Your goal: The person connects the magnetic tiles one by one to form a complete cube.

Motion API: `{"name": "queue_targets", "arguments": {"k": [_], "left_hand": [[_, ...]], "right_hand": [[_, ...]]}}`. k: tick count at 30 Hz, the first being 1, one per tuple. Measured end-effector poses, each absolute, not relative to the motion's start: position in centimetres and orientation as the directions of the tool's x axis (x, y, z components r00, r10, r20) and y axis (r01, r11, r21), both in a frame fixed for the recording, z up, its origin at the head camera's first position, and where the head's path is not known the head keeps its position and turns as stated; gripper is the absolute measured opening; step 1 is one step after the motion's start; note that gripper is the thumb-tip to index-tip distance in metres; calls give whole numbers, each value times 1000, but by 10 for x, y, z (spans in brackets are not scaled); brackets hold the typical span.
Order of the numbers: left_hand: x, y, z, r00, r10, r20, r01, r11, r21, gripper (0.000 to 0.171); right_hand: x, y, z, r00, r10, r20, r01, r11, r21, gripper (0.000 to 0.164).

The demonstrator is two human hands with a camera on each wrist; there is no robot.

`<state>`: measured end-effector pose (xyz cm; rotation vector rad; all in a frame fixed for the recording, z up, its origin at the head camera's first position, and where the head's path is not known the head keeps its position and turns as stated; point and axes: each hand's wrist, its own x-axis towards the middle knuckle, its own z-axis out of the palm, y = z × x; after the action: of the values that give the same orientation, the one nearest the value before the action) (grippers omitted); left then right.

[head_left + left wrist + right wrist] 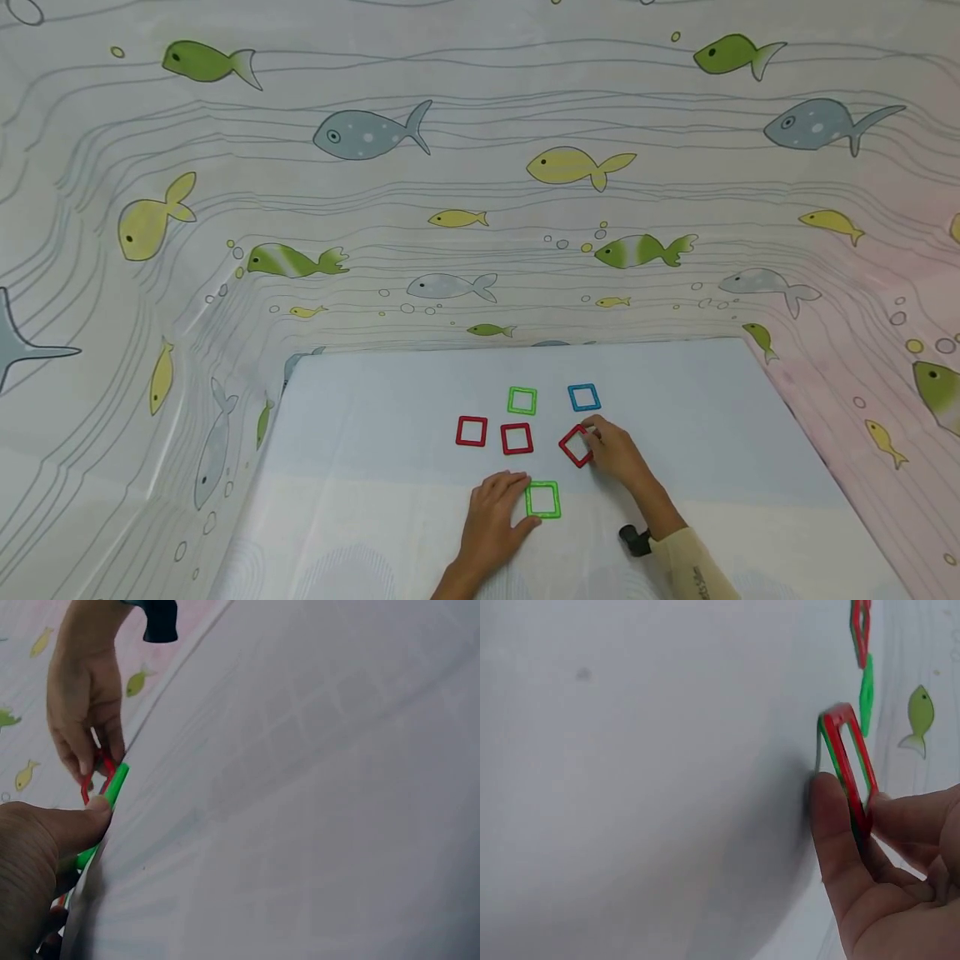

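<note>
My left hand (pixel 491 523) holds a green square frame (pixel 558 500) flat on the table, thumb at its lower left corner and fingers at the upper left. In the left wrist view the thumb lies against the edge of this green frame (pixel 118 784). Farther right, my right hand (pixel 617 450) pinches a red square frame (pixel 568 455), turned cornerwise, between thumb and fingers. Green edging shows along this red frame (pixel 840 754) in the right wrist view; whether another piece lies behind it I cannot tell. My right fingers partly cover its right corner.
Beyond the hands lie two more red square frames (pixel 460 432), a second green one (pixel 522 389) and a blue one (pixel 582 386). They rest on a pale table (pixel 360 433). Fish-patterned sheeting (pixel 480 250) surrounds it. A black device (pixel 635 541) sits at the right wrist.
</note>
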<state>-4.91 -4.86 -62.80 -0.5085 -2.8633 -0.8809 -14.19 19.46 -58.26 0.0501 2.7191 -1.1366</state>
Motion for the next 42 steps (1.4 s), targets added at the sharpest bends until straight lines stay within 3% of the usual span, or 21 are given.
{"name": "queue_targets", "arguments": {"k": [18, 26, 37, 42], "left_hand": [[-50, -49, -630, -938, 284, 198, 346, 779, 522, 60], [-49, -49, -632, -935, 289, 206, 354, 793, 496, 60], [-48, -49, -628, -940, 292, 175, 340, 820, 461, 67], [-48, -48, -630, -929, 299, 220, 368, 818, 442, 62]], "right_hand": [[-136, 212, -580, -955, 9, -295, 250, 558, -792, 17], [-122, 209, -579, -976, 37, -216, 196, 587, -786, 14], [-96, 193, -587, -998, -27, -63, 35, 590, -807, 12], [-90, 185, -588, -998, -67, -9, -30, 563, -826, 13]]}}
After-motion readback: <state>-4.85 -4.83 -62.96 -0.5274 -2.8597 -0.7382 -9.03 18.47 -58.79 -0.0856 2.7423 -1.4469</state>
